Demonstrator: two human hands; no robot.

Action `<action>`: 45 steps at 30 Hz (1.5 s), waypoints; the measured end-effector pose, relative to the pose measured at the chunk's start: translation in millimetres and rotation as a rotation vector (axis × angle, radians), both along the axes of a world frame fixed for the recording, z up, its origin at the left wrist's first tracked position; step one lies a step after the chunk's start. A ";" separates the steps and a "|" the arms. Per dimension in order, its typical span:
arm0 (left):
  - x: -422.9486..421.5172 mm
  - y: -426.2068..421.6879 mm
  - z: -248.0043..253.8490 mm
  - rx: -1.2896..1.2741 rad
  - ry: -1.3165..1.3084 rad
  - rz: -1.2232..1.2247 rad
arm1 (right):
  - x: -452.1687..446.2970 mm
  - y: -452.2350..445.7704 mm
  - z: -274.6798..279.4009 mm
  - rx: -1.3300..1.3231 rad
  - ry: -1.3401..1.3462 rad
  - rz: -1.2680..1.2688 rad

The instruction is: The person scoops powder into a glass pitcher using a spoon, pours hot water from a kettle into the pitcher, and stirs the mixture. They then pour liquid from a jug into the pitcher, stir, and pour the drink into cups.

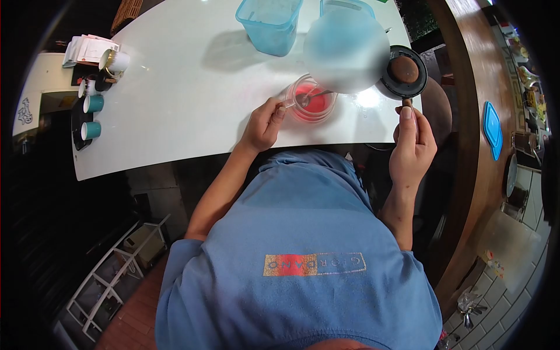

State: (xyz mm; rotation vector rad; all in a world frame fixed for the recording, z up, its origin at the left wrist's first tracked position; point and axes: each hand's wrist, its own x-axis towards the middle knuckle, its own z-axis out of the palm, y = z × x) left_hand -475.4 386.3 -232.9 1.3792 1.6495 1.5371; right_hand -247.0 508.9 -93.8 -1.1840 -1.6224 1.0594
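Note:
My left hand (265, 123) is closed around the handle of a clear glass mug (331, 112) on the white table near its front edge. Pink-red contents (318, 105) show in the mug, and a metal spoon (303, 100) leans inside. To the right, my right hand (413, 143) grips the handle of a round black pan-like utensil (402, 88), raised by the table's right edge. A brown round mass (403, 69) shows in its middle; its exact kind is unclear. A pale blurred patch covers the area between the mug and the utensil.
A light-blue plastic container (268, 29) stands at the back of the white table (175, 111), with another blue container (347, 9) beside it. Cups (92, 104) and papers (90, 49) sit at the left. A wooden counter (466, 134) with a blue lid (493, 130) runs along the right.

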 end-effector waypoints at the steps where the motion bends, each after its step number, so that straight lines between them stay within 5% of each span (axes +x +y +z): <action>1: -0.1 -0.3 -0.1 -0.008 -0.003 0.000 | 1.1 -0.3 -0.2 0.001 -0.001 -0.002; 13: -0.1 -0.7 -0.8 -0.009 0.007 0.008 | 11.9 -6.6 -1.6 -0.063 0.025 -0.016; 27: -2.9 -3.7 -0.8 -0.073 0.032 -0.035 | 17.1 11.0 -36.3 -0.360 0.431 -0.065; 45: -1.2 -0.6 -3.8 -0.046 -0.015 -0.005 | 4.1 39.3 -101.1 -0.366 0.379 -0.137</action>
